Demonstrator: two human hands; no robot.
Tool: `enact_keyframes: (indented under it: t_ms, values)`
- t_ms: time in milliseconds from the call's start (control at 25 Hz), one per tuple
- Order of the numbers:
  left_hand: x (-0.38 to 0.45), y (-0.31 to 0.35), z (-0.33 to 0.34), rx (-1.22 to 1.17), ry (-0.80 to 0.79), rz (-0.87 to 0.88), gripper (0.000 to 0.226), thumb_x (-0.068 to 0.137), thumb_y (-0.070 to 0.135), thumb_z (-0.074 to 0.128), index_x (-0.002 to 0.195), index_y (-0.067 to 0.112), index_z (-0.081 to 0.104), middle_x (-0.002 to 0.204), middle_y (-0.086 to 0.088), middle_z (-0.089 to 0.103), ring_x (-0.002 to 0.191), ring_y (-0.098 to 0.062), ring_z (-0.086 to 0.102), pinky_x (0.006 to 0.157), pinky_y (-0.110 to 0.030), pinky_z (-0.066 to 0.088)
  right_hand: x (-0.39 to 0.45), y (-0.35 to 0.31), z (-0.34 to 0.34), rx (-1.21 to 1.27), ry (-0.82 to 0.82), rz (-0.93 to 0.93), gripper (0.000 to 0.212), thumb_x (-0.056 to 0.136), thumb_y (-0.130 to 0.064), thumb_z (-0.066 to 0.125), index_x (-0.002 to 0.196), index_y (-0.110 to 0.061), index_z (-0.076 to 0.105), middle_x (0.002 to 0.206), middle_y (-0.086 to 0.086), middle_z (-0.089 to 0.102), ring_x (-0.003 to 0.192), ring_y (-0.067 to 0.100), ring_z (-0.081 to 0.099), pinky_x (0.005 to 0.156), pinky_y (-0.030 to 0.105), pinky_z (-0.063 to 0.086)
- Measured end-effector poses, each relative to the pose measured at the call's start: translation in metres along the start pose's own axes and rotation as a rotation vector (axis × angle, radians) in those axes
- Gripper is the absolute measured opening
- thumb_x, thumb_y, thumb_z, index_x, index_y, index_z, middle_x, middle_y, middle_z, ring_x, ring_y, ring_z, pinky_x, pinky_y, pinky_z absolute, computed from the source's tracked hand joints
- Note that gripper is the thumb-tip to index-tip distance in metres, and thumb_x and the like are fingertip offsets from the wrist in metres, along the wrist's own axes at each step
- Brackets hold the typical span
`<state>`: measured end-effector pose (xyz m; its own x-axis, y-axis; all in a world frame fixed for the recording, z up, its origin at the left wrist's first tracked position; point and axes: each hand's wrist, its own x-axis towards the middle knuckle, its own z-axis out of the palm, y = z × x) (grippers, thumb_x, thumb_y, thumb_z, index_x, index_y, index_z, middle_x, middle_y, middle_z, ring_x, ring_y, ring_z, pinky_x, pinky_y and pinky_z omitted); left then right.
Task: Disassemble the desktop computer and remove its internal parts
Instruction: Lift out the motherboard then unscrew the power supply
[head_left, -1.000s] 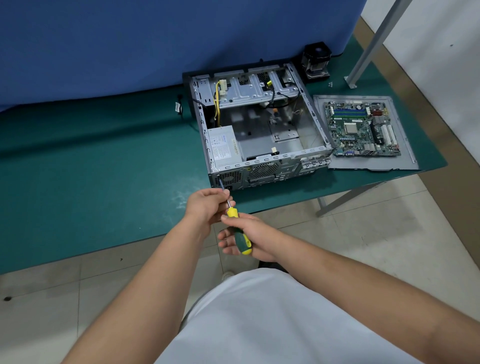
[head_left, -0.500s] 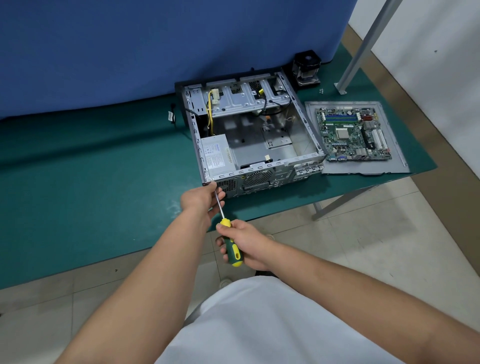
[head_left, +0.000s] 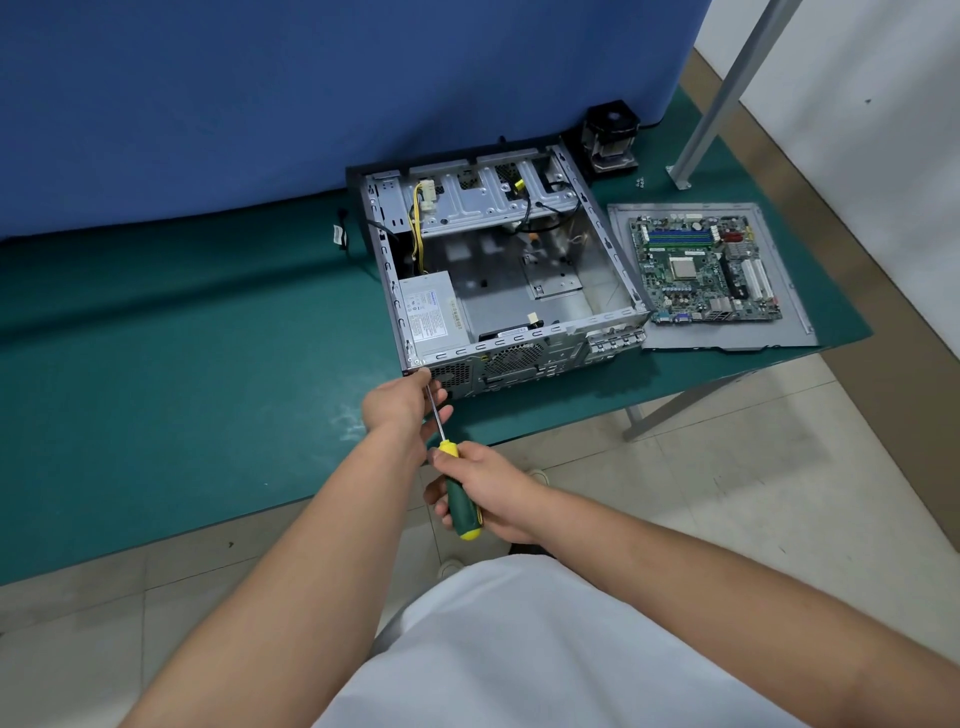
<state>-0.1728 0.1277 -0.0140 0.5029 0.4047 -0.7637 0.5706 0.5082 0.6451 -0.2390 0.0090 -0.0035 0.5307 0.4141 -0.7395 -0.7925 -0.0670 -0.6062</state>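
both hands have risen to the case (head_left: 498, 270) on the counter (head_left: 156, 364): left hand (head_left: 400, 405) pinches the shaft at its near-left corner, right hand (head_left: 488, 488) grips the screwdriver (head_left: 460, 504) handle. likely starting the power supply (head_left: 431, 317) screws.

You have one view only, a wide-angle camera on your head, looking forward and steeply down. The open computer case (head_left: 498, 270) sits just above frame centre; your forearms and shirt fill everything below it, close up.
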Motion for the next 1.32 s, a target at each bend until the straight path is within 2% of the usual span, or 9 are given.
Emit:
enact_keyframes:
  t_ms: [160,280,440,720,840,920,1000,1120,1320]
  values:
    - [0.001,0.001,0.004,0.010,0.053,0.035,0.011,0.092,0.010,0.076,0.094,0.002,0.069,0.082,-0.012,0.073,0.067,-0.018,0.070,0.055,-0.028,0.060,0.002,-0.001,-0.002,0.049,-0.035,0.031,0.018,0.106,-0.019,0.044,0.101,-0.005,0.055,0.076,0.015,0.067,0.059,0.022,0.058,0.057,0.032,0.048]
    - [0.002,0.001,0.006,0.005,0.044,0.019,0.006,0.095,0.007,0.070,0.098,0.002,0.069,0.082,-0.012,0.073,0.066,-0.018,0.070,0.054,-0.026,0.060,0.002,0.001,-0.006,-0.034,-0.018,-0.006,0.011,0.106,-0.019,0.050,0.104,-0.008,0.052,0.079,0.011,0.069,0.062,0.019,0.062,0.059,0.032,0.051]
    - [0.000,0.002,0.000,-0.049,-0.023,-0.029,0.008,0.099,0.007,0.064,0.102,0.002,0.069,0.081,-0.011,0.074,0.068,-0.018,0.071,0.054,-0.025,0.060,0.003,0.003,-0.011,-0.056,0.010,-0.011,0.015,0.104,-0.023,0.059,0.098,-0.013,0.050,0.080,0.009,0.066,0.062,0.016,0.062,0.058,0.031,0.056]
    - [-0.008,0.009,-0.014,-0.132,-0.116,0.010,0.010,0.095,0.009,0.066,0.102,0.002,0.068,0.081,-0.009,0.075,0.074,-0.019,0.074,0.067,-0.030,0.063,0.014,0.007,-0.007,-0.098,0.042,-0.032,0.014,0.099,-0.016,0.061,0.096,-0.014,0.048,0.073,0.005,0.066,0.055,0.014,0.057,0.052,0.029,0.051]
    - [-0.015,0.018,-0.018,-0.193,-0.166,0.137,0.004,0.096,0.006,0.065,0.100,0.004,0.066,0.077,-0.007,0.074,0.077,-0.020,0.071,0.076,-0.031,0.064,0.016,0.000,-0.014,-0.225,0.110,-0.078,0.012,0.094,-0.009,0.059,0.092,-0.016,0.049,0.073,0.003,0.067,0.052,0.014,0.052,0.050,0.027,0.046]
    - [-0.017,0.025,-0.018,-0.138,-0.215,0.262,0.004,0.096,0.004,0.065,0.096,0.005,0.068,0.080,-0.007,0.074,0.080,-0.021,0.071,0.083,-0.033,0.063,0.017,-0.014,-0.023,-0.228,0.165,-0.163,0.014,0.094,-0.011,0.065,0.089,-0.016,0.053,0.070,0.000,0.066,0.048,0.012,0.051,0.047,0.026,0.045]
    - [-0.020,0.029,-0.014,0.044,-0.230,0.422,0.005,0.094,0.003,0.066,0.095,0.007,0.071,0.083,-0.008,0.074,0.082,-0.023,0.071,0.084,-0.035,0.062,0.018,-0.040,-0.034,-0.164,0.213,-0.280,0.018,0.093,-0.019,0.072,0.086,-0.017,0.056,0.068,-0.002,0.065,0.046,0.012,0.051,0.045,0.025,0.046]
    - [-0.018,0.030,0.000,0.356,-0.208,0.660,0.002,0.093,0.014,0.073,0.094,0.015,0.074,0.084,-0.003,0.076,0.083,-0.020,0.072,0.080,-0.034,0.060,0.023,-0.089,-0.049,-0.073,0.267,-0.423,0.020,0.088,-0.029,0.078,0.085,-0.019,0.061,0.070,-0.004,0.066,0.049,0.013,0.053,0.048,0.029,0.048]
    - [0.000,0.047,0.044,0.626,-0.259,0.896,0.004,0.092,0.023,0.077,0.091,0.026,0.075,0.081,0.018,0.073,0.077,0.001,0.068,0.072,-0.015,0.054,0.043,-0.147,-0.074,-0.152,0.295,-0.448,0.007,0.090,-0.029,0.073,0.087,-0.024,0.069,0.078,-0.004,0.072,0.049,0.015,0.054,0.049,0.029,0.048]
